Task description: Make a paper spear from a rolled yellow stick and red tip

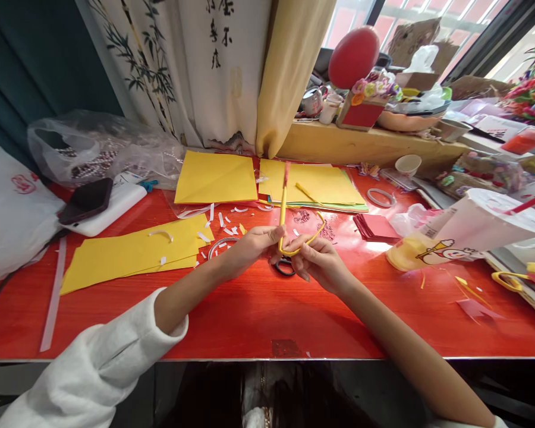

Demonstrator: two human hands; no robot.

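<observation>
Above the red table, my left hand [259, 245] pinches the lower part of a narrow yellow paper strip [283, 207]. The strip stands upright from those fingers and has a reddish tip. At the bottom it bends and curves to the right, curling up beyond my right hand [321, 263], whose thumb and fingers are closed on that curved part. Both hands are close together. Just below them a black looped handle [285, 268], perhaps of scissors, lies partly hidden on the table.
Yellow sheets [216, 178] and another stack [312, 181] lie behind the hands. Cut yellow pieces [134, 249] and white scraps lie left. A tilted drink cup [468, 232], red paper [377, 228] and a tape ring [381, 198] are right. A phone [85, 201] rests far left.
</observation>
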